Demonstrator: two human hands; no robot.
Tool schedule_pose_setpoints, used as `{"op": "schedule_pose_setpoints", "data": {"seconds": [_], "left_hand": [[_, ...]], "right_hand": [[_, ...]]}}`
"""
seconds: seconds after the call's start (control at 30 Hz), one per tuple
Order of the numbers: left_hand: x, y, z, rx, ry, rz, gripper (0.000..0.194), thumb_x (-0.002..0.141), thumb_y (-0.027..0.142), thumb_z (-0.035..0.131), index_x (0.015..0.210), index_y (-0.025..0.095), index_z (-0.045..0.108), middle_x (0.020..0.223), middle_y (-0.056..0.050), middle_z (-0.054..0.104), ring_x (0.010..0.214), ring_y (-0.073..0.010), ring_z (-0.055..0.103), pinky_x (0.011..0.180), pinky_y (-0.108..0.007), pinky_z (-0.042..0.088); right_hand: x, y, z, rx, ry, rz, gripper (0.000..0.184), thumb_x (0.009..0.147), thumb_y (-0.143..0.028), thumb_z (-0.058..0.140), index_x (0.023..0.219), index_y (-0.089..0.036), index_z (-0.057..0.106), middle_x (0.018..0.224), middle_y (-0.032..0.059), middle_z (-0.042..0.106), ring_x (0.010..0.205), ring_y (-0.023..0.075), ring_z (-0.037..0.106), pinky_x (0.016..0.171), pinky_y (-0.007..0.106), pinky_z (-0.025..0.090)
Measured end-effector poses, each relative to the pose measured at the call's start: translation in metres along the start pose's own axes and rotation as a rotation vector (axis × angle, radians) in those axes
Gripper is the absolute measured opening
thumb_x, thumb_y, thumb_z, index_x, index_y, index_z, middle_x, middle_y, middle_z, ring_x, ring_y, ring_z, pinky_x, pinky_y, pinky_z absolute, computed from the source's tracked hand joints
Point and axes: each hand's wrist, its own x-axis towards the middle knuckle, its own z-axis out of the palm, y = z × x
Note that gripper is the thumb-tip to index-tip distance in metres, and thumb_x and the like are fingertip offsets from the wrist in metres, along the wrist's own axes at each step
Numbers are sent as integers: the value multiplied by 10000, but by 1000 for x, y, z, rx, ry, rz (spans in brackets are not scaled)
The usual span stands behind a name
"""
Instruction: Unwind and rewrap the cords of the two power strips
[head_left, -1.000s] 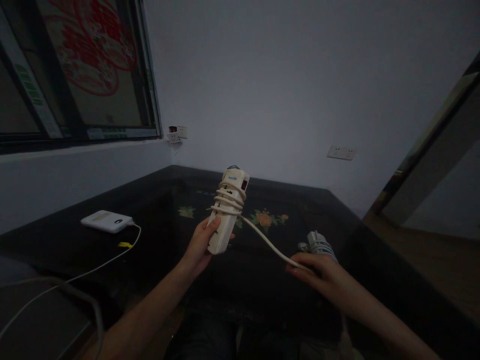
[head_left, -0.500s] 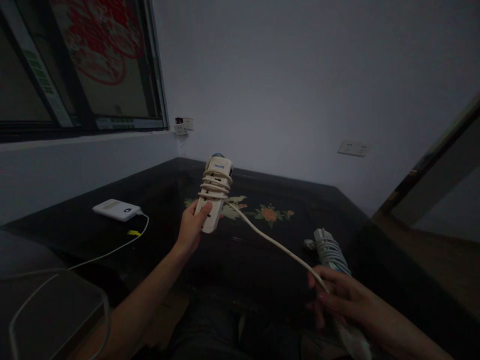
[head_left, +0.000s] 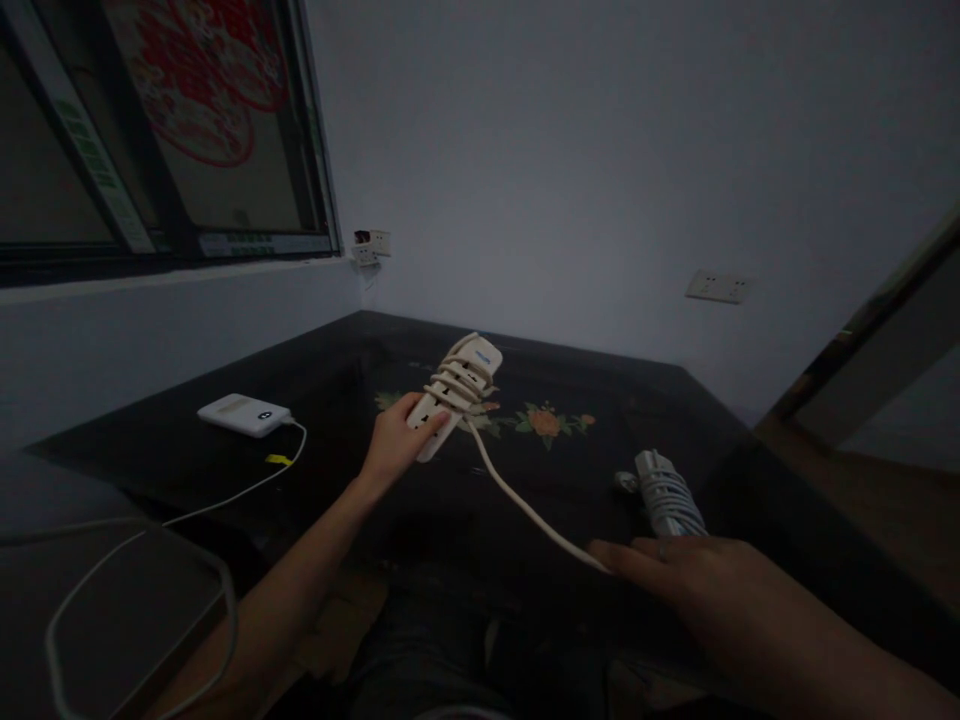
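One head-worn camera looks forward and down — close over the dark table (head_left: 577, 480), facing the pale wall (head_left: 562, 170).

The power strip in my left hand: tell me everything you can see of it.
The power strip is long, off-white and plastic-looking, with dark socket openings along its face and a blue marking near the far end. Its cream cord wraps several turns around the body, then runs slackly to the right hand. The left hand grips the near end, thumb on the face. The strip slants, far end toward the right, in front of the black table.
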Motion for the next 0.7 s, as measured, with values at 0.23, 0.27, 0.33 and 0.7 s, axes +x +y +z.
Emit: {"op": "schedule_pose_setpoints", "data": {"seconds": [0.23,0.27,0.33,0.7], "left_hand": [[-10,11,22,624,-327,145,411,816,533,526,1026,193,623,875,-88,707,795,-257,671,661,-295,461],[-12,13,25,689,-355,162,418,819,540,521,1039,198,616,877,-93,708,801,-267,673,662,-303,464],[-16,16,32,772,-396,201,423,824,546,512,1065,209,597,906,-94,708,824,-273,674,675,-313,471],[-27,44,38,837,-543,371,401,881,504,436,1124,208,555,1012,-94,694,885,-276,664,701,-334,484]], "right_hand": [[26,-32,-24,-511,170,-303,144,737,-156,616,861,-214,660,642,12,653,565,159,588,563,291,434],[30,-38,-32,-568,216,-309,80,748,-163,605,798,-202,653,660,29,653,596,169,585,605,313,447],[38,-47,-50,-685,282,-347,80,769,-164,578,756,-190,653,712,57,664,666,194,585,721,370,462],[67,-51,-105,-589,-47,-352,78,787,-218,621,716,-229,650,589,8,631,572,159,564,531,281,378]]}}
